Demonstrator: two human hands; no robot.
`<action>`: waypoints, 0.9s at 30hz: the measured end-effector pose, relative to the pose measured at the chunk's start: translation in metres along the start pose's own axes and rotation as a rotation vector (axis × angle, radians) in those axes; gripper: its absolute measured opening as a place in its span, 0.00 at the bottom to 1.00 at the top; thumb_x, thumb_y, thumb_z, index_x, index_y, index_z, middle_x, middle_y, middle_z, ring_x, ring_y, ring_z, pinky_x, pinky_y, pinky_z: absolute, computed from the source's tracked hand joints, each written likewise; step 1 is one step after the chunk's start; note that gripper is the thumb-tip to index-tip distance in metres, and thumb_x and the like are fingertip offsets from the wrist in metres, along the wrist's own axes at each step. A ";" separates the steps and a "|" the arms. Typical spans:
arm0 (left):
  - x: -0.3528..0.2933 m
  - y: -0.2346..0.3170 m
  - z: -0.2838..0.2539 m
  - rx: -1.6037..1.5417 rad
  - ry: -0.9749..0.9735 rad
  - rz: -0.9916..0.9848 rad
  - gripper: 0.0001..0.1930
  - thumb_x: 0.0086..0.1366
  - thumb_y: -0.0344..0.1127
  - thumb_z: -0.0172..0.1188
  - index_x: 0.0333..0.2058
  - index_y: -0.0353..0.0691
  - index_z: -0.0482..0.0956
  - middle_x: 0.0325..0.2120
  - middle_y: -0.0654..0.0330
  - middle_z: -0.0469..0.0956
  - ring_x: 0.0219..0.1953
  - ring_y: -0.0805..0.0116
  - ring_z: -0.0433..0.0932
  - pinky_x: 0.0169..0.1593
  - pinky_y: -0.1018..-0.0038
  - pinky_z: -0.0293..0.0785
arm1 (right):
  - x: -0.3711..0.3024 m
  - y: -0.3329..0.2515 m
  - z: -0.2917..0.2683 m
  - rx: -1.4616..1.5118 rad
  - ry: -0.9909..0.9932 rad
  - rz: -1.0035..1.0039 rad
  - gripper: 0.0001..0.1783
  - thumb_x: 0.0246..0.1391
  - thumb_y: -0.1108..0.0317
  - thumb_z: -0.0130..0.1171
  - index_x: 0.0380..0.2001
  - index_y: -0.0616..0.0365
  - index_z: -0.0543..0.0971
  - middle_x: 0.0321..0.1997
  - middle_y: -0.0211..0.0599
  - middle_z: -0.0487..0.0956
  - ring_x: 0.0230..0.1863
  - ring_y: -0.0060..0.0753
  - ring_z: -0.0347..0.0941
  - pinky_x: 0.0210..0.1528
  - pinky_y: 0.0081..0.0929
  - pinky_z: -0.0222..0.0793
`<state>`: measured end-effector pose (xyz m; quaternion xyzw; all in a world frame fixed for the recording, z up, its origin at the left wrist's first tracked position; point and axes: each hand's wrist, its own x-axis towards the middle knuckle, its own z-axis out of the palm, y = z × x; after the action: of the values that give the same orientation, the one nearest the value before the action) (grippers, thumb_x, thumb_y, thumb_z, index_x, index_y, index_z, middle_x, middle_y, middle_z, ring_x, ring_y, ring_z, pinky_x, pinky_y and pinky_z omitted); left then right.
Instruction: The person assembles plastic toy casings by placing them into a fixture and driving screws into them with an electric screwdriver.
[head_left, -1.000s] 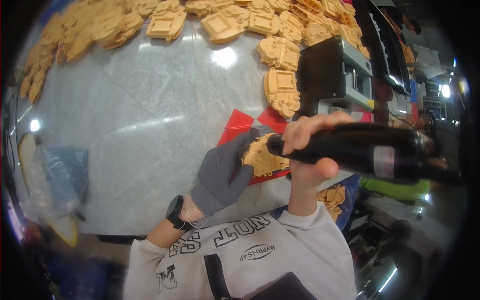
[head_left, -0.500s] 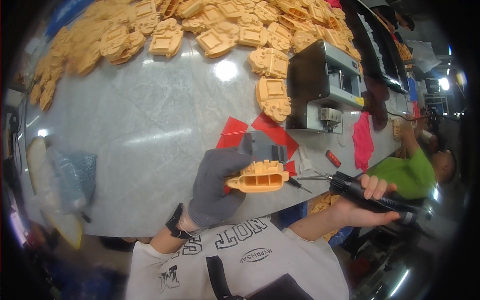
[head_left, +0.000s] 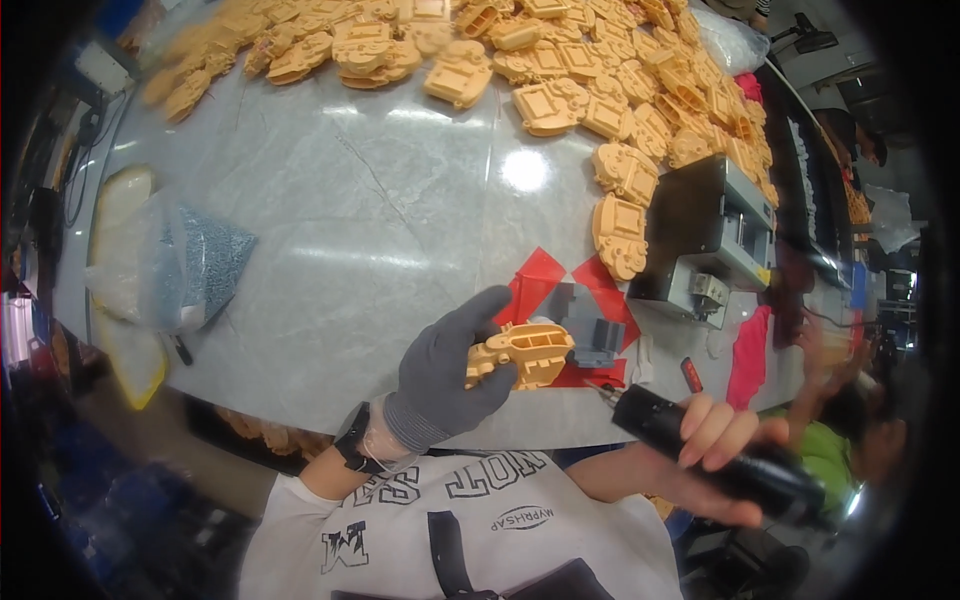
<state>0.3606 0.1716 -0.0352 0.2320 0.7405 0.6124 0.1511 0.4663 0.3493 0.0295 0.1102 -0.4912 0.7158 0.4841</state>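
Observation:
My left hand [head_left: 440, 375], in a grey glove, is closed around an orange-yellow plastic housing [head_left: 535, 343] with open compartments in its upper side. The bare right hand [head_left: 715, 435] grips a black electric screwdriver [head_left: 655, 418]. Its bit points left toward the housing, a short gap away from it. Just beyond the housing, a grey block-shaped fixture [head_left: 597, 340] rests on red sheets [head_left: 537, 280] on the table. The glove and fingers hide part of the housing.
Many similar housings [head_left: 550, 105] are heaped along the far side. A black boxy machine [head_left: 690, 220] stands right of the fixture, near a pink cloth [head_left: 750, 355] and a small red item [head_left: 691, 375]. A bag of bluish pieces [head_left: 200, 265] lies left. Another person in green [head_left: 825, 455] is at right.
My left hand has turned the housing so its compartments face more upward. The screwdriver has come closer to it. The whole view has shifted, with the table's contents appearing farther right.

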 end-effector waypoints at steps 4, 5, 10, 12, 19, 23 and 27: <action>-0.005 0.007 0.005 0.089 -0.068 -0.011 0.29 0.48 0.28 0.59 0.53 0.38 0.65 0.26 0.57 0.75 0.26 0.63 0.77 0.31 0.71 0.74 | -0.002 0.014 0.047 0.061 -0.265 -0.039 0.26 0.48 0.55 0.62 0.44 0.58 0.65 0.20 0.30 0.71 0.17 0.25 0.67 0.24 0.23 0.66; -0.005 0.009 0.007 0.055 -0.106 0.052 0.29 0.48 0.28 0.59 0.53 0.38 0.65 0.27 0.56 0.75 0.28 0.62 0.78 0.32 0.70 0.74 | -0.003 0.012 0.054 0.076 -0.304 -0.015 0.25 0.50 0.54 0.59 0.45 0.57 0.66 0.22 0.35 0.71 0.19 0.30 0.68 0.26 0.28 0.68; -0.002 0.025 0.007 -0.048 -0.177 0.049 0.29 0.47 0.26 0.58 0.51 0.36 0.65 0.32 0.55 0.76 0.30 0.71 0.76 0.37 0.75 0.73 | -0.005 0.005 0.051 -0.008 -0.409 -0.026 0.32 0.50 0.47 0.58 0.51 0.53 0.61 0.21 0.35 0.71 0.17 0.31 0.69 0.23 0.26 0.68; -0.002 0.029 0.006 -0.063 -0.196 -0.024 0.28 0.47 0.26 0.58 0.50 0.35 0.66 0.33 0.55 0.76 0.31 0.72 0.76 0.37 0.76 0.73 | -0.003 0.002 0.051 -0.004 -0.407 -0.022 0.31 0.50 0.48 0.58 0.50 0.54 0.62 0.21 0.34 0.71 0.17 0.31 0.69 0.22 0.25 0.68; -0.005 0.025 0.005 -0.095 -0.167 -0.124 0.26 0.47 0.25 0.57 0.49 0.35 0.67 0.34 0.56 0.76 0.32 0.73 0.75 0.37 0.76 0.73 | -0.004 0.010 0.054 0.014 -0.443 0.016 0.30 0.51 0.48 0.58 0.48 0.54 0.62 0.22 0.35 0.71 0.18 0.31 0.69 0.22 0.26 0.68; -0.006 0.026 0.004 -0.072 -0.125 -0.110 0.25 0.47 0.26 0.57 0.48 0.35 0.68 0.33 0.56 0.76 0.31 0.71 0.75 0.37 0.75 0.73 | -0.005 0.013 0.057 -0.017 -0.418 0.020 0.27 0.52 0.51 0.58 0.47 0.54 0.62 0.21 0.35 0.72 0.17 0.30 0.69 0.22 0.25 0.69; -0.017 0.037 0.001 0.037 -0.007 0.011 0.22 0.46 0.25 0.58 0.44 0.35 0.71 0.31 0.55 0.77 0.29 0.67 0.77 0.36 0.73 0.73 | -0.009 0.011 0.057 0.045 -0.417 0.013 0.24 0.52 0.59 0.59 0.46 0.54 0.62 0.21 0.31 0.72 0.17 0.27 0.69 0.22 0.22 0.69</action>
<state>0.3814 0.1682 0.0003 0.2408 0.7499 0.5986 0.1462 0.4440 0.2969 0.0451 0.2636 -0.5653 0.6914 0.3647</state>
